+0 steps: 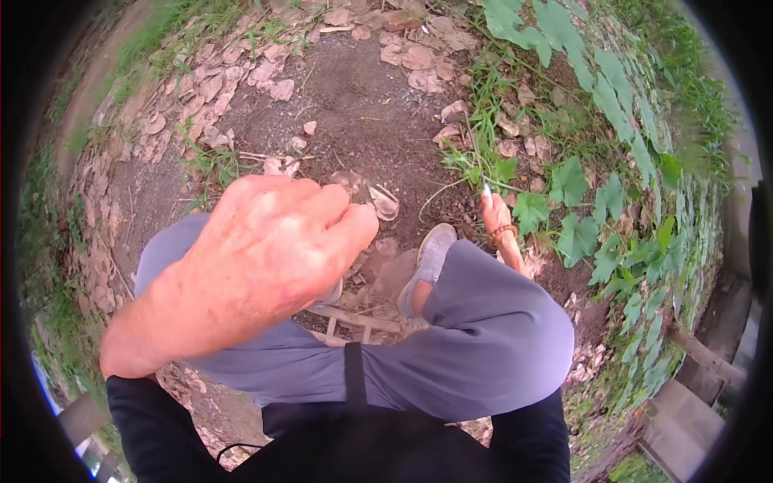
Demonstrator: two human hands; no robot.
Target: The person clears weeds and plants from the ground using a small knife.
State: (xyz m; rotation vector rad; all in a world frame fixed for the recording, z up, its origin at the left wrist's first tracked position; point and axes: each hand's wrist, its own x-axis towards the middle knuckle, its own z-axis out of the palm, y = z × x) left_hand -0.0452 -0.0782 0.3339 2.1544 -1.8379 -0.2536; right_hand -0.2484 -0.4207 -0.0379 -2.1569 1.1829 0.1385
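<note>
My left hand point(274, 241) is raised close to the camera, above my left leg. Its fingers are curled closed; brownish dry bits point(354, 183) show at the fingertips, and I cannot tell whether they are held or lie on the ground behind. Low at the right, my right hand point(497, 216), with a beaded bracelet point(503, 231) at the wrist, is closed round a slim tool point(485, 189) with a whitish part by the fingers. A thin dark shaft or blade seems to run up from it among grass and vine leaves point(506, 169). The tool's exact kind is unclear.
Broad-leaved green vines point(576, 237) spread along the right. Dry brown leaves point(217, 88) cover much of the dark soil point(346, 105). I sit low on a small slatted wooden stool point(354, 319), my shoes point(431, 258) in front. Concrete blocks point(684, 423) lie at the lower right.
</note>
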